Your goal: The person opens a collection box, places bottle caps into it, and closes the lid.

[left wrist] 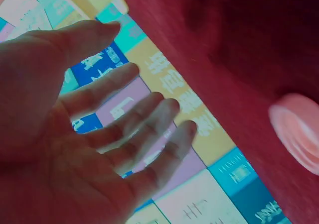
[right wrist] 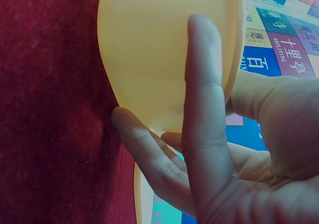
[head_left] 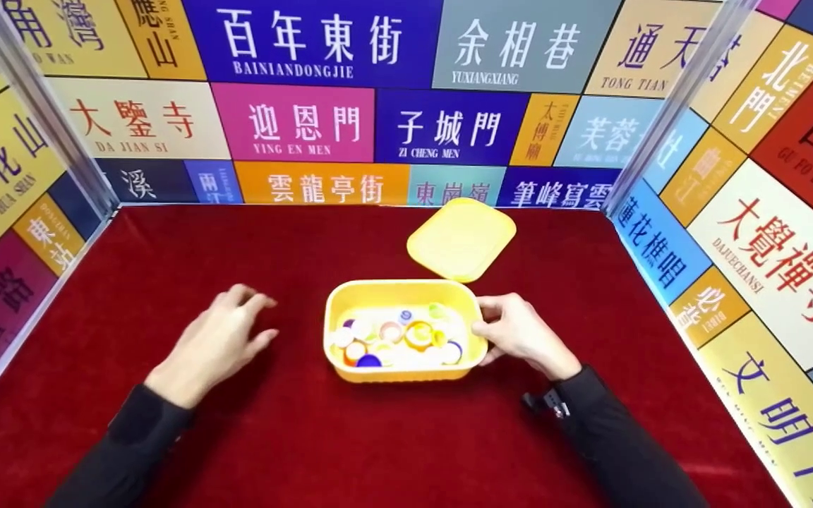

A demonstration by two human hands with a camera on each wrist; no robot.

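A yellow plastic box [head_left: 406,375] with rounded corners stands on the red cloth, holding several round pieces like bottle caps [head_left: 419,336] in orange, purple, white and pink. My right hand [head_left: 519,330] grips its right end. In the right wrist view fingers [right wrist: 203,99] lie against the outer wall [right wrist: 149,50], and the thumb goes behind the rim, its tip hidden. To the left of the box, my left hand [head_left: 214,340] is above the cloth with fingers loosely spread, holding nothing. A pink, round, cap-like piece [left wrist: 294,129] shows at the left wrist view's right edge.
Behind the box, to its right, a yellow lid [head_left: 461,240] lies on the red cloth [head_left: 293,437]. Panels with coloured Chinese signs [head_left: 308,42] wall in the back and both sides, with metal corner posts [head_left: 685,106] between them.
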